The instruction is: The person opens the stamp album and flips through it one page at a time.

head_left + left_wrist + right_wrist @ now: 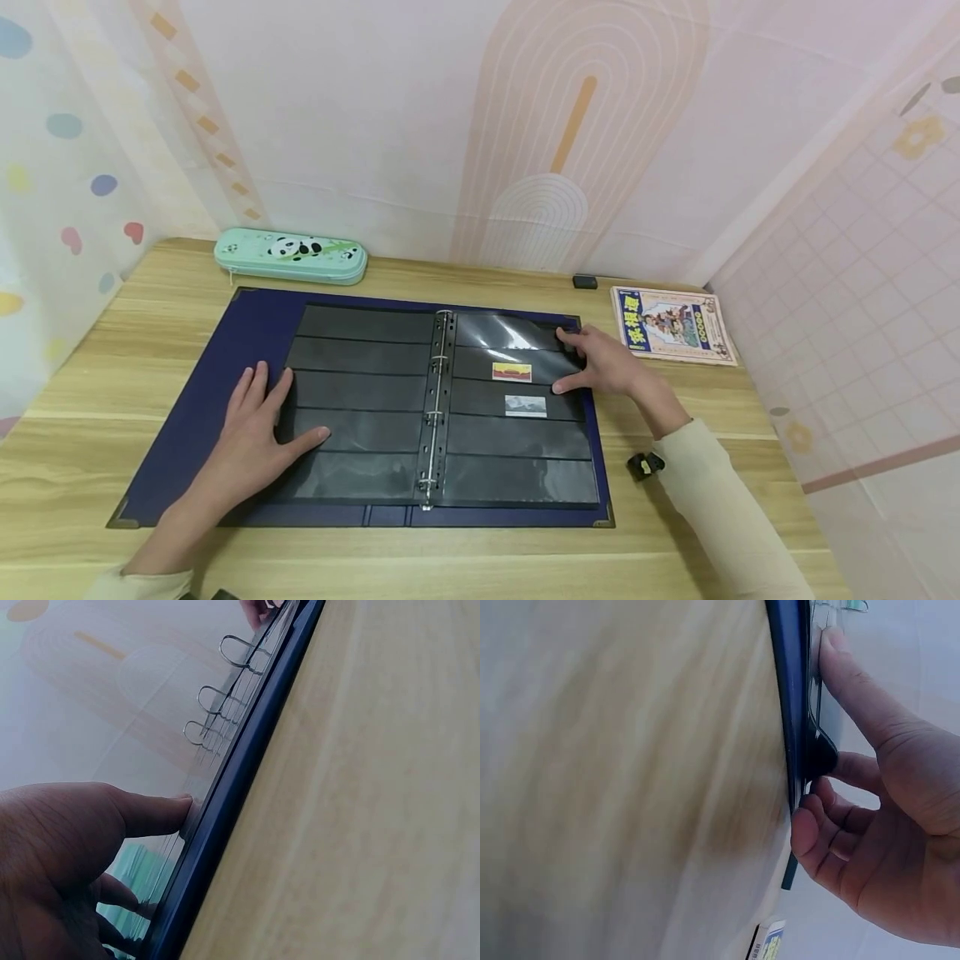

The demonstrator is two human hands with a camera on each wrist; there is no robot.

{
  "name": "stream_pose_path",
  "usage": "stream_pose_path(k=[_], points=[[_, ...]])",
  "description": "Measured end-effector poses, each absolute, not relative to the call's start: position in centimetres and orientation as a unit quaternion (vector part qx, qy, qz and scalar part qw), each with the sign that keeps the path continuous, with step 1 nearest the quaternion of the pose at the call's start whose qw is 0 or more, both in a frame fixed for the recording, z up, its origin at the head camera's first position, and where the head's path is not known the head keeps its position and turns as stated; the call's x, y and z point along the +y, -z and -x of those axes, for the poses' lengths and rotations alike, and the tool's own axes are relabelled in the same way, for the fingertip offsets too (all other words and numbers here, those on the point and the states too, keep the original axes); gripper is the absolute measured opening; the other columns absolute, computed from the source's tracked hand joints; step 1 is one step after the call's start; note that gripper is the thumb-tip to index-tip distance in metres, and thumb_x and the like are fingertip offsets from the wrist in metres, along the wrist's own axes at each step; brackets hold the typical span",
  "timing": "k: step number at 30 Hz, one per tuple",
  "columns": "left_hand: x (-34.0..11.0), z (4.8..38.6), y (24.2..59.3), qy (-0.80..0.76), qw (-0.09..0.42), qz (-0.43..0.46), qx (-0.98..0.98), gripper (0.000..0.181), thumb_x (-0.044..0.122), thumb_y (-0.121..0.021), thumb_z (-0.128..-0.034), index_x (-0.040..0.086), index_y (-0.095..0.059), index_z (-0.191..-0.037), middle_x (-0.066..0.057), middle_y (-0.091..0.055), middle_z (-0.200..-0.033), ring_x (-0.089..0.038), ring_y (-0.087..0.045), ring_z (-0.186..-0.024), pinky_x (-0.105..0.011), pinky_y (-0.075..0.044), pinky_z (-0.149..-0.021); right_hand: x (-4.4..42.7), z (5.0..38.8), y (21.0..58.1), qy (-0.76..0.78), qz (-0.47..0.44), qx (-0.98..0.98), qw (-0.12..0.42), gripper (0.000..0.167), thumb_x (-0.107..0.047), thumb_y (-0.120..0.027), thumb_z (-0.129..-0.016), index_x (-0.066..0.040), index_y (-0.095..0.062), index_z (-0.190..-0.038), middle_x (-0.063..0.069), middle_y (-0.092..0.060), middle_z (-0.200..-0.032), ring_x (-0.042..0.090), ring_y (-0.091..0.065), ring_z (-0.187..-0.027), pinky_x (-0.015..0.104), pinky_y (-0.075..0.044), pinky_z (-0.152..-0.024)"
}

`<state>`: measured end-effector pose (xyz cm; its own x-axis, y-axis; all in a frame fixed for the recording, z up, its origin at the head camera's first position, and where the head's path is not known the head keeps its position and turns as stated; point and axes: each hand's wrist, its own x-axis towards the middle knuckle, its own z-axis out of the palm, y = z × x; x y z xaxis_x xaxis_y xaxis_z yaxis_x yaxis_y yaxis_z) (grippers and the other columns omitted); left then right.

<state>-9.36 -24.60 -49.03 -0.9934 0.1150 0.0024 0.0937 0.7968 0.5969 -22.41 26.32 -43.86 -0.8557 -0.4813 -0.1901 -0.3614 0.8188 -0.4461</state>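
Bench (525, 560) first: we have the navy binder (191, 392) spread flat at its middle, cover laid out both ways, so opening it is done. Left page (356, 392) and right page (517, 479) both sit on the ring spine (432, 417), black strips facing up. We see no cards on the left page. The right page carries two: the red-and-yellow card (512, 372) in the second strip down, the grey card (525, 406) in the third, set a bit further right. The other strips there look bare, so we'd call the filling early at best; only those two count as placed.

Grip, left hand (251, 442): fingers spread wide, nothing held. Thumb rests on the left page, the other fingers lie along its outer edge and the cover. We read that as steadying.

Grip, right hand (611, 367): part closed at the right page's outer edge, near the top. Thumb touches the page face, index is at the buckled edge, the rest curl beside the cover. Wrist view is dim and side-on, so we can't tell whether the edge is actually pinched. Neither card is in its fingers.
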Motion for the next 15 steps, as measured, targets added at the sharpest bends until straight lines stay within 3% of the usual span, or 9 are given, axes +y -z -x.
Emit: stream_pose_path(k=[4, 8, 11, 15], points=[[-24.7, 9.3, 49.1, -0.315, 0.017, -0.055, 0.947, 0.113, 0.044, -0.086, -0.0967, -0.016, -0.022, -0.168, -0.046, 0.003, -0.174, -0.059, 0.011, -0.165, -0.083, -0.006, -0.125, 27.4, 23.2, 45.8, 0.231, 0.255, 0.929, 0.137, 0.103, -0.056, -0.088, -0.093, -0.003, -0.044, -0.169, 0.027, -0.063, -0.131, 0.027, -0.051, -0.093, 0.04, -0.04, -0.078], [-24.8, 9.3, 49.1, -0.314, 0.015, -0.055, 0.948, 0.113, 0.043, -0.086, -0.0965, -0.017, -0.023, -0.168, -0.047, 0.002, -0.174, -0.06, 0.01, -0.165, -0.083, -0.007, -0.125, 28.7, 24.2, 48.6, 0.246, 0.251, 0.927, 0.133, 0.112, -0.069, -0.083, -0.091, -0.009, -0.037, -0.173, 0.025, -0.059, -0.154, 0.032, -0.061, -0.12, 0.046, -0.051, -0.093], [-24.7, 9.3, 49.1, -0.315, 0.016, -0.055, 0.947, 0.112, 0.042, -0.087, -0.0963, -0.017, -0.023, -0.168, -0.047, 0.002, -0.174, -0.06, 0.01, -0.165, -0.083, -0.007, -0.125, 29.3, 24.3, 49.5, 0.255, 0.234, 0.929, 0.132, 0.119, -0.069, -0.083, -0.091, -0.013, -0.024, -0.178, 0.022, -0.063, -0.142, 0.033, -0.063, -0.116, 0.047, -0.054, -0.091], [-24.6, 9.4, 49.0, -0.316, 0.016, -0.056, 0.947, 0.112, 0.042, -0.087, -0.0963, -0.017, -0.023, -0.168, -0.046, 0.002, -0.174, -0.06, 0.01, -0.165, -0.083, -0.008, -0.125, 30.0, 23.5, 49.5, 0.298, 0.236, 0.917, 0.121, 0.122, -0.051, -0.086, -0.098, -0.009, -0.005, -0.179, 0.01, -0.06, -0.107, 0.024, -0.058, -0.086, 0.035, -0.05, -0.071]])
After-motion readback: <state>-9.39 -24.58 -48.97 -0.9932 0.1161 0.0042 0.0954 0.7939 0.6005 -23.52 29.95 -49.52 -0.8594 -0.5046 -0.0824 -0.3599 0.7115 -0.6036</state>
